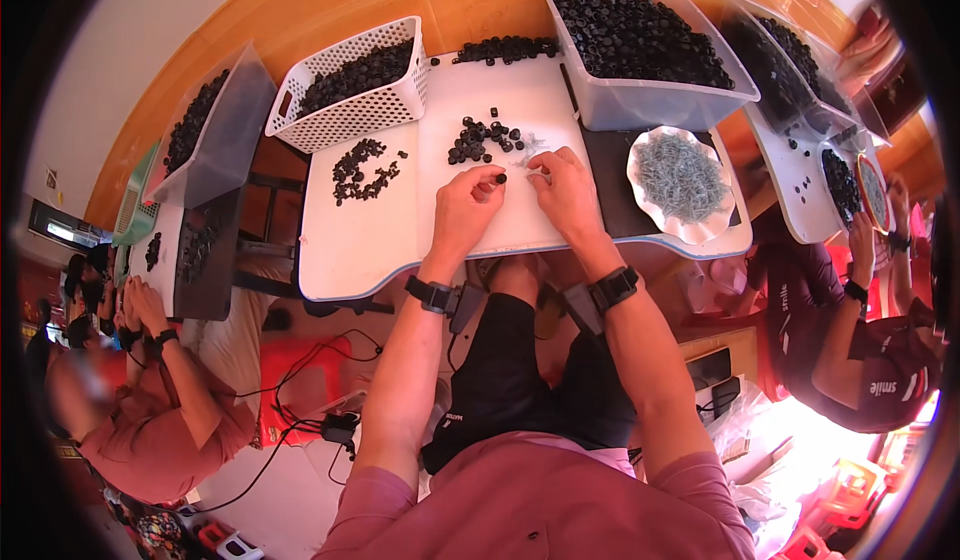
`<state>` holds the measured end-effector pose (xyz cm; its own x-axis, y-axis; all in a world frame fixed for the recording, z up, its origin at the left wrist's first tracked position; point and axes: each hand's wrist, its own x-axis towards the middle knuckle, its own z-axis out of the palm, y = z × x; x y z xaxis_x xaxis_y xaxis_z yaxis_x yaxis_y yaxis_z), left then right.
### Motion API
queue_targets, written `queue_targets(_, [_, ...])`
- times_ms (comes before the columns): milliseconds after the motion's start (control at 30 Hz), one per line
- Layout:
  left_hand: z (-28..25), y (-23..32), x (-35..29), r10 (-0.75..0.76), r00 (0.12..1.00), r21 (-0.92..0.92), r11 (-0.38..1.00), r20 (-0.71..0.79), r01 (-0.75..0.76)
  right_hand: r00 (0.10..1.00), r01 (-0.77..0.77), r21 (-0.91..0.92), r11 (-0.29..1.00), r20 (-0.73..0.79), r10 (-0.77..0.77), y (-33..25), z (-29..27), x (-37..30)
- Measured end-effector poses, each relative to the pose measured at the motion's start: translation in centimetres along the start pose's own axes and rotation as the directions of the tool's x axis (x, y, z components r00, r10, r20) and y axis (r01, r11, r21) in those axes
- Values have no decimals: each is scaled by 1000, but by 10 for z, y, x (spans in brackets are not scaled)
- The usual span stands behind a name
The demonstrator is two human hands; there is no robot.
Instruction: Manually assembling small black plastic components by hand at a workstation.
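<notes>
My left hand (466,208) is closed, pinching one small black cylindrical part (500,179) between thumb and fingertips. To its right, my right hand (566,196) has thumb and forefinger drawn together; anything between them is too small to make out. Just beyond its fingertips lies a small scatter of thin silvery metal pieces (534,146) on the white table (400,245). A loose heap of black parts (470,144) sits ahead of my left hand. Farther left is a second group of smaller-looking black pieces (352,173).
Toward the back stand a white perforated basket (345,125) and a clear bin (650,102), both filled with black parts. A scalloped white dish (690,232) of metal pieces rests on a black mat (612,205) at right. People work at tables on both sides.
</notes>
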<state>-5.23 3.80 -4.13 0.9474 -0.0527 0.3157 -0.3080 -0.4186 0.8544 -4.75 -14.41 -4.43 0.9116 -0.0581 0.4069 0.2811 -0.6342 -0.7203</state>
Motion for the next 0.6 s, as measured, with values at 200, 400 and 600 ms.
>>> queue_targets(200, [1, -2, -3, 40, 999, -51, 998, 32, -39, 999, -31, 6, 1000, 22, 31, 4, 0, 2])
queue_targets(400, [2, 4, -1, 131, 990, 71, 988, 51, -135, 999, -3, -19, 1000, 51, 4, 8, -2, 4])
queue_targets(600, [0, 2, -2, 66, 998, 63, 996, 26, -67, 996, 50, 115, 992, 66, -58, -6, -3, -7])
